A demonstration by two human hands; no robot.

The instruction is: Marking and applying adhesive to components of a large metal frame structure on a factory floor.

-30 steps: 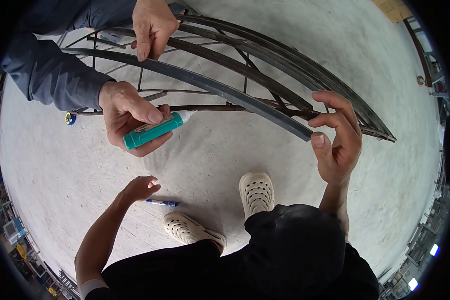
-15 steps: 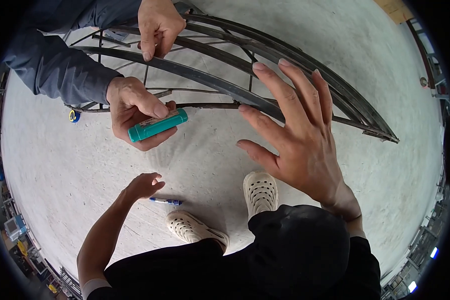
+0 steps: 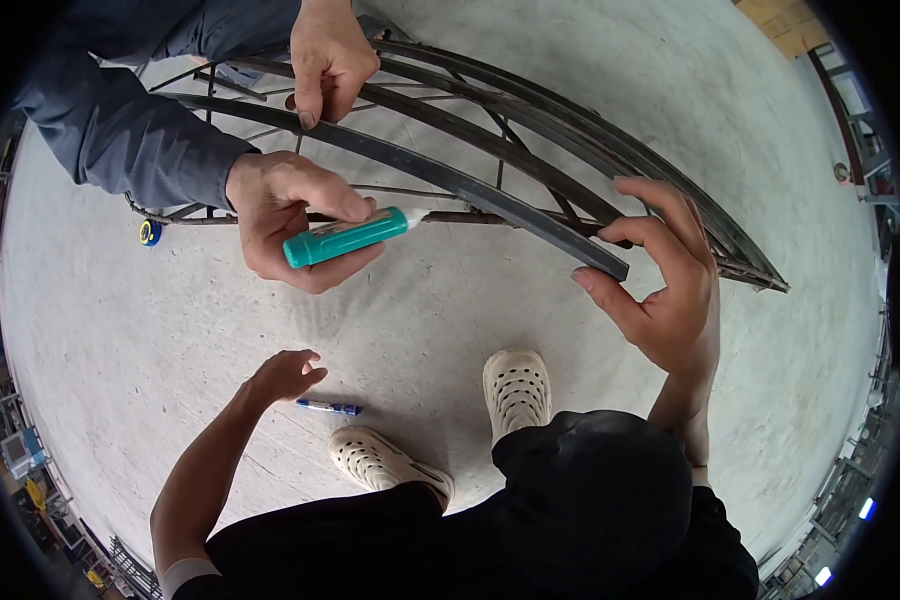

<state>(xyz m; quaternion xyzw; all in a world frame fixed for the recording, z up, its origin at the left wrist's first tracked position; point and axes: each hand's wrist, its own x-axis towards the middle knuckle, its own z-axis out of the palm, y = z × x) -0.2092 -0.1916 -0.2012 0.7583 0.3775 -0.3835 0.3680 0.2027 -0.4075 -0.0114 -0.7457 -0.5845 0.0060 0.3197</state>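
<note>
My right hand is at the near end of a dark metal bar, thumb on one side and curled index finger on the other. The bar slopes over a frame of curved metal rods. My left hand hangs at the lower left, fingers loosely bent and apart, with nothing in it. Nearest to it is a blue-and-white pen or marker on the floor. A co-worker's hand pinches the bar farther along. That person's other hand holds a teal tube with a white tip.
A blue-and-yellow tape measure lies on the concrete floor at the left, beside the frame. My cream clogs stand below the bar. A tan box or board is at the far right. Shelving and equipment line the edges.
My right hand has moved right and closed in around the bar's end, which now shows. The co-worker's teal tube has shifted right, and its white tip has come into sight. My left hand stays put.
</note>
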